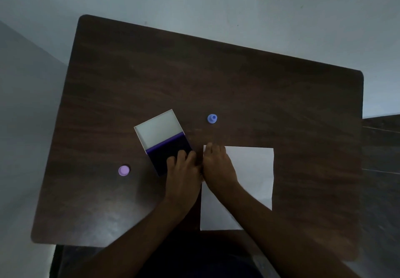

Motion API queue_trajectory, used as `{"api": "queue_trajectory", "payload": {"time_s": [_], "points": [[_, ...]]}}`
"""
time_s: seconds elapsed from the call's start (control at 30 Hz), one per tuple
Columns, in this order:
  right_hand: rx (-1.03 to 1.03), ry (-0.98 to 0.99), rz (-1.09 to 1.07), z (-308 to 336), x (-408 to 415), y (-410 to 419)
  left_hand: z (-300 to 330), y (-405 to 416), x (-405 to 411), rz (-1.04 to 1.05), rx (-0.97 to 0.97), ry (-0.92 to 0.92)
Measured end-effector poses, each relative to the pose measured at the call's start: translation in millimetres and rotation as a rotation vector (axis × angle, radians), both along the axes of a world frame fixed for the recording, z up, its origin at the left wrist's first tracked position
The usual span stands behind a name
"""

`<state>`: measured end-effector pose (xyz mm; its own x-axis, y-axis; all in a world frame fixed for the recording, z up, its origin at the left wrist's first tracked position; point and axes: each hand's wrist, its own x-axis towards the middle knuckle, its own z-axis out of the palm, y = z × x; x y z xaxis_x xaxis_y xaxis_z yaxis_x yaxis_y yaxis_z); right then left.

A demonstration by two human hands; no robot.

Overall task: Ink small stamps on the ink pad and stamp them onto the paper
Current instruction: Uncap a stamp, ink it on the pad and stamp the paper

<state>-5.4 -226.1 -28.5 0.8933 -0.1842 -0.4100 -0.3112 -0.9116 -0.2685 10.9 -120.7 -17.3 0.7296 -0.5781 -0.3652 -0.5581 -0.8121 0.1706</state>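
An open ink pad [166, 145] lies at the table's middle, its white lid [159, 129] folded back and its dark purple pad toward me. My left hand [183, 171] rests with its fingertips on the pad's near right corner. My right hand [217, 166] lies flat on the top left corner of the white paper [251, 169], touching the left hand. A small blue stamp [212, 118] stands beyond the paper. A small lilac stamp [124, 170] sits left of the pad. Neither hand holds a stamp.
The dark wooden table [216, 82] stands against a pale wall, with its far edge at the top and near edge by my lap. A second dark surface [381, 143] adjoins at the right.
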Motion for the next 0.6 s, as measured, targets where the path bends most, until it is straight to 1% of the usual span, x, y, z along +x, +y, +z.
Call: {"api": "queue_trajectory", "payload": {"time_s": [0.1, 0.17, 0.23, 0.3, 0.4, 0.43, 0.5, 0.6], "points": [[-0.004, 0.011, 0.006, 1, 0, 0, 1, 0, 2, -0.016, -0.008, 0.004], [0.027, 0.035, 0.025, 5, 4, -2, 3, 0, 2, -0.044, -0.014, -0.006], [0.079, 0.078, -0.021, 14, 8, -8, 4, 0, 2, -0.069, -0.007, -0.005], [0.155, 0.029, -0.165, 27, 1, -17, 2, -1, 1, -0.108, 0.000, 0.005], [0.200, -0.268, -0.465, 53, -26, -26, 1, -3, 3, -0.147, 0.027, -0.001], [0.207, -0.326, -0.565, 59, -35, -28, 1, -4, 3, -0.143, 0.038, -0.010], [0.278, -0.345, -0.711, 68, -49, -29, 5, -7, 1, -0.130, 0.068, -0.016], [0.489, -0.312, -0.870, 72, -57, -29, 11, -12, -1, -0.111, 0.074, -0.020]]}}
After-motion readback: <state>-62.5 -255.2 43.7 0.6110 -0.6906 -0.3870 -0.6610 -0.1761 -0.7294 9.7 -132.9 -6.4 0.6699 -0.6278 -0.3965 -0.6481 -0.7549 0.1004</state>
